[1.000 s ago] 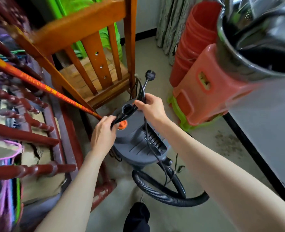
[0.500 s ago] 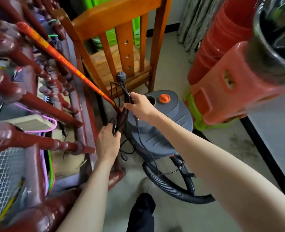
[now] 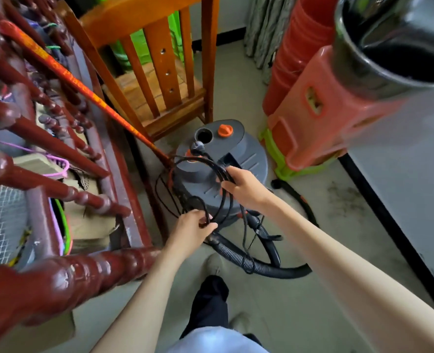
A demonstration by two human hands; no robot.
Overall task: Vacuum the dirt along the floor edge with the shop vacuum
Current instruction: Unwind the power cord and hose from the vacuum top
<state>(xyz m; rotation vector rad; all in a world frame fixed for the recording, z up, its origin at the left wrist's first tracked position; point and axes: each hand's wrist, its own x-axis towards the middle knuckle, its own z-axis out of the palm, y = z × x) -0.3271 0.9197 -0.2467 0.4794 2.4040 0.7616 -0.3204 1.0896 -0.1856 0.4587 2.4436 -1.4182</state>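
a grey floor (image 3: 236,98) is running between a red railing (image 3: 58,154) and a wall, dirt (image 3: 345,197) lying by its edge. the shop vacuum (image 3: 210,164) is standing upright just beyond both grips. the left hand (image 3: 193,229) and right hand (image 3: 243,186) are each gripping loops of black cord (image 3: 218,169); the hose (image 3: 259,263) is curling on the floor nearer the person.

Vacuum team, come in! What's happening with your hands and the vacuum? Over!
Both hands, left and right, gripping power cord loops. Shop vacuum upright. Hose coiled underfoot.
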